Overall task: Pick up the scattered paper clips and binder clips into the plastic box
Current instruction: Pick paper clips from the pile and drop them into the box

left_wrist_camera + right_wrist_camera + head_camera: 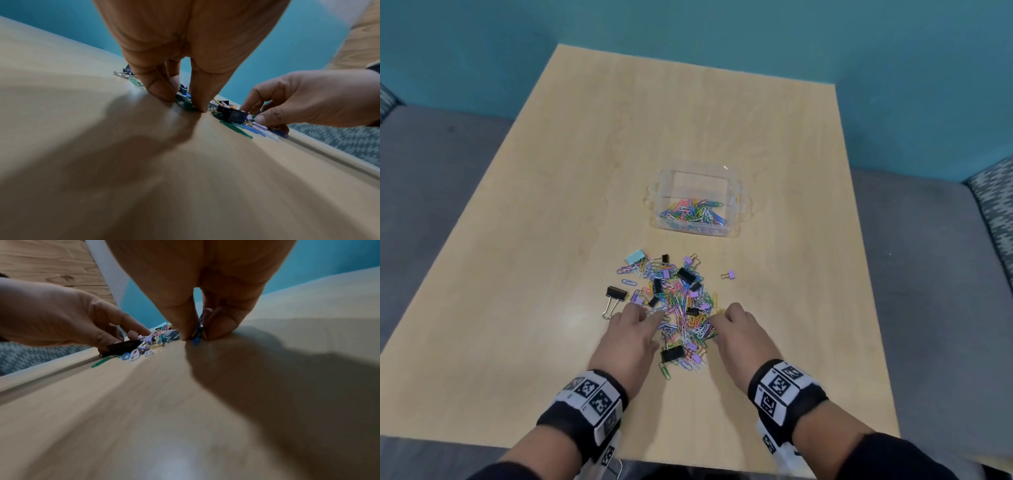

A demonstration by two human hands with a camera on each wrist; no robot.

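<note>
A pile of coloured paper clips and binder clips [678, 305] lies in the middle of the wooden table [551, 240]. Behind it stands the clear plastic box [736, 205], holding several paper clips [693, 212]. My left hand [650, 313] is at the pile's left edge, and its thumb and finger come down around a few green paper clips [183, 101]. At the right edge, my right hand [197, 334] pinches a small bunch of blue and yellow paper clips between thumb and finger. A black binder clip [673, 353] lies between my wrists.
A large black binder clip [616, 294] lies left of the pile, a light blue one [635, 257] at its far left corner, and a small purple one [729, 274] apart on the right. Grey bench seats flank the table, and a teal wall stands behind it.
</note>
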